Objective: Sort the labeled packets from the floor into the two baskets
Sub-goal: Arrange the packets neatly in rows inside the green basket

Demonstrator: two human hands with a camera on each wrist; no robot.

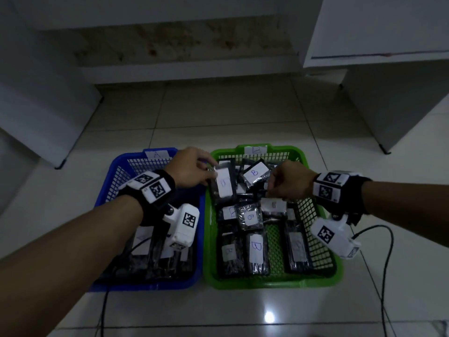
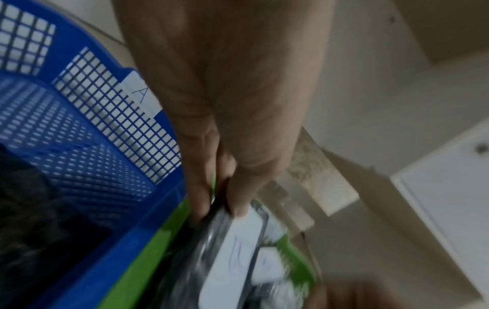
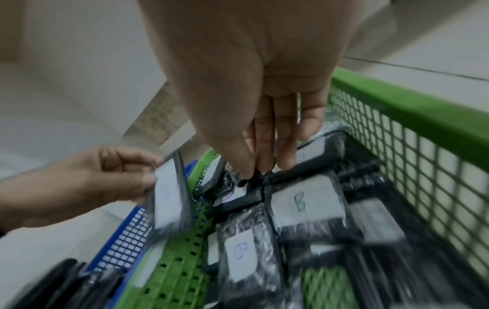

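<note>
Two baskets stand side by side on the floor: a blue basket (image 1: 150,285) tagged A and a green basket (image 1: 272,284) tagged B. Both hold several black packets with white labels. My left hand (image 1: 211,173) pinches a black packet (image 1: 222,184) by its top end, thumb on the white label, above the green basket's far left corner. The left wrist view shows the same packet (image 2: 232,250) between thumb and fingers (image 2: 238,200). My right hand (image 1: 269,188) is lowered into the green basket, where its fingertips (image 3: 284,161) pinch the edge of another black packet (image 3: 251,189), beside one marked B (image 3: 304,207).
Pale floor tiles (image 1: 218,113) stretch beyond the baskets, with no loose packets in sight. White cabinet panels (image 1: 388,98) stand at the back right and another panel (image 1: 36,113) at the left. Cables (image 1: 386,276) trail from both wrists across the floor.
</note>
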